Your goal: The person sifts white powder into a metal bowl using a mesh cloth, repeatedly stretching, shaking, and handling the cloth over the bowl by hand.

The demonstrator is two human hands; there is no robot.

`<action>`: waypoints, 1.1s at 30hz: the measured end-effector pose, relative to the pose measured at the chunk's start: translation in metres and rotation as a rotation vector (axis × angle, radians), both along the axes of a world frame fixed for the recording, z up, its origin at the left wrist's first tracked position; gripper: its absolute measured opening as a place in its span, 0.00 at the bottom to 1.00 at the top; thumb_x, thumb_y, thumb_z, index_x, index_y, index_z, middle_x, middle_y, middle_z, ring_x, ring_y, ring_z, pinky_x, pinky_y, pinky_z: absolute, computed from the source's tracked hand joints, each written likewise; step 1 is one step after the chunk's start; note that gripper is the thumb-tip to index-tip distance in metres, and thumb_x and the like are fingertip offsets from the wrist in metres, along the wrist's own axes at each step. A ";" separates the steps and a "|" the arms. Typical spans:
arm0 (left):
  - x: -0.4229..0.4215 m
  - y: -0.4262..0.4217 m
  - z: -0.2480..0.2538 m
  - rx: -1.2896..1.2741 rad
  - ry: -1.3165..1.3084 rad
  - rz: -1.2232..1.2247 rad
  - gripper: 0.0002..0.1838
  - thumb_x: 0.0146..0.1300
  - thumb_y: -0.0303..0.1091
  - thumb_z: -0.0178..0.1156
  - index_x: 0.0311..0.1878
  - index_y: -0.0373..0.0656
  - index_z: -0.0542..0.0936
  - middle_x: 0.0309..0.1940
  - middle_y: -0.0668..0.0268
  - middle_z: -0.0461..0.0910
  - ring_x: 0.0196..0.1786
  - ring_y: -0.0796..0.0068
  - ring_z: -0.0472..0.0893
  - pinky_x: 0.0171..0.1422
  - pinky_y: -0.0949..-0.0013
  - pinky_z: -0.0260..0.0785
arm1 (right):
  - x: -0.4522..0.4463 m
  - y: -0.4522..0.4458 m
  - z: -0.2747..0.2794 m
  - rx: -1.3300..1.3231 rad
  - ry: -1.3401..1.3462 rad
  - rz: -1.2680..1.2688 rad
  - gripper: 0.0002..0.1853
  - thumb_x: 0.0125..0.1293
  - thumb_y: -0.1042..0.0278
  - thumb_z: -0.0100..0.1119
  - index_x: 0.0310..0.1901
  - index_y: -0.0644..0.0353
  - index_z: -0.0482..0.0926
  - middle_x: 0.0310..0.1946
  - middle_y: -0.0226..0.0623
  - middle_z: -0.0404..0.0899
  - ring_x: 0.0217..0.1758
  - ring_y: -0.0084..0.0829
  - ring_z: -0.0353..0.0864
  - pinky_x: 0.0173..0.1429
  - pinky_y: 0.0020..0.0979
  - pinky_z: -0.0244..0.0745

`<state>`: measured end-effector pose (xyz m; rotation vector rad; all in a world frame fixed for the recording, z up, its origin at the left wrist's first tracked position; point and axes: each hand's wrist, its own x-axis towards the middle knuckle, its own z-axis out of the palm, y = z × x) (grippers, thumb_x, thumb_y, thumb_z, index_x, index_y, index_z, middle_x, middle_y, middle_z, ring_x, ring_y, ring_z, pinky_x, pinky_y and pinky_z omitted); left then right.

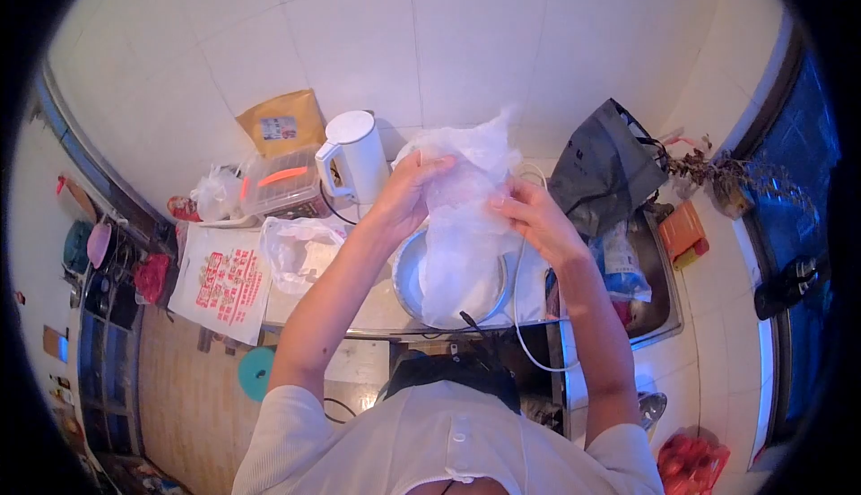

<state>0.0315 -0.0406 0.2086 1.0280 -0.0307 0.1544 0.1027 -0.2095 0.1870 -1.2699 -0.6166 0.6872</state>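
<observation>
A thin, white, see-through sheet, either cloth or plastic, hangs crumpled between my hands. My left hand pinches its left side, thumb pointing inward. On the other side, my right hand grips the sheet between thumb and fingers. The lower part drapes over a round light-coloured basin on the counter and covers most of its inside. A black plug lies by the basin's front rim. Behind my left hand stands a white electric kettle.
Left along the counter are a clear lidded box, a yellow-brown pouch, a white plastic bag and a red-printed bag. A dark bag stands beside the sink at right. A white cable loops past the basin.
</observation>
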 end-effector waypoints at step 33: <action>0.031 0.036 -0.008 0.574 0.194 -0.257 0.10 0.49 0.29 0.53 0.36 0.37 0.73 0.30 0.65 0.75 0.30 0.80 0.73 0.35 0.76 0.66 | 0.054 -0.013 0.007 0.108 0.073 0.026 0.20 0.55 0.59 0.45 0.46 0.61 0.64 0.40 0.36 0.68 0.45 0.27 0.67 0.47 0.26 0.62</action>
